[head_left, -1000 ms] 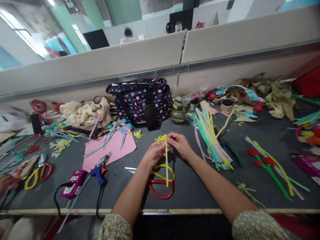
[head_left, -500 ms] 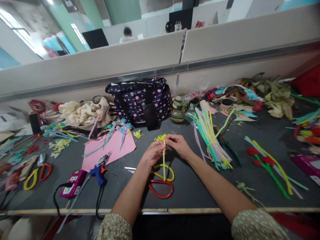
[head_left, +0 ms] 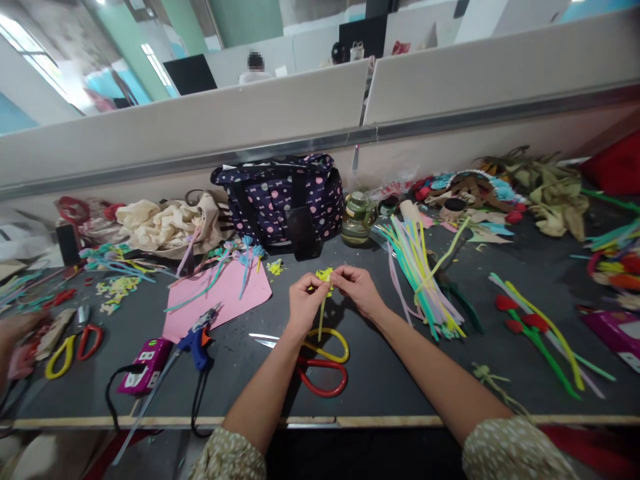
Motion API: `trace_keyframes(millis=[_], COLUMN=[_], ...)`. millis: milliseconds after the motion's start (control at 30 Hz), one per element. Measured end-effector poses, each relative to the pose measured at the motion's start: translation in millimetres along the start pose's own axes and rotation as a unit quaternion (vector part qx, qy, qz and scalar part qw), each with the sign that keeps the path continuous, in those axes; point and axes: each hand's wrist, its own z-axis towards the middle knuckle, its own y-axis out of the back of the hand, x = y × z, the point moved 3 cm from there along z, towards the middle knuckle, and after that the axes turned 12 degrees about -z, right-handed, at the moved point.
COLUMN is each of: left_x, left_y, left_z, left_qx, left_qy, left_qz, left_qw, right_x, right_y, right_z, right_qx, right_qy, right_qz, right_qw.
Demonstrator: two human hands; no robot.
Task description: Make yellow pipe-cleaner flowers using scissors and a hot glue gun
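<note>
In the middle of the head view, my left hand point(head_left: 306, 301) pinches a yellow pipe cleaner point(head_left: 321, 321), whose free end hangs down toward me. My right hand point(head_left: 358, 291) is closed at the upper end of the same pipe cleaner, its fingertips against those of my left hand; the fingers hide the held part. Just behind the fingertips lies a small heap of yellow bits point(head_left: 324, 274). Below the hands rest scissors point(head_left: 344, 381) with one yellow and one red handle loop, blades to the left, partly covered by my left forearm.
Left of my arms lie a blue glue gun point(head_left: 199, 343), a pink sheet point(head_left: 220, 300), a purple box point(head_left: 145, 367) and second scissors point(head_left: 90, 343). A pipe cleaner bundle point(head_left: 425, 273) and red flowers point(head_left: 535, 321) lie right. Behind stand a bag point(head_left: 265, 200) and a jar point(head_left: 358, 223). Another person's hand point(head_left: 20, 327) shows far left.
My left hand has turned slightly, and the pipe cleaner's hanging end has swung left and up, away from the scissor handles. The other person's hand at the far left has moved into view.
</note>
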Motion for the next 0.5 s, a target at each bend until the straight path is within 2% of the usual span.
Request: trace_keyframes(millis=[133,200,333,500], left_x=[-4,-4,6,19], left_y=[-1.0,-2.6,-5.5,-5.2], left_z=[-2,-2,-1,1], left_qx=[-0.009,0.004,0.050,0.093], left_qy=[-0.027,-0.009,0.109,0.250], left_qz=[0.043,0.027,-0.098,-0.214], left_qw=[0.999,1.000,0.988,0.940], right_x=[2,2,1,6], right_y=[0,1,2,1], right_z=[-1,0,0,-1], right_qx=[-0.013,-0.009,0.011,0.043], right_qy=[0.020,0.030,0.021,0.024], right_qz=[-0.031,-0.034,0.001,0.032], right_qw=[0.999,0.999,1.000,0.998])
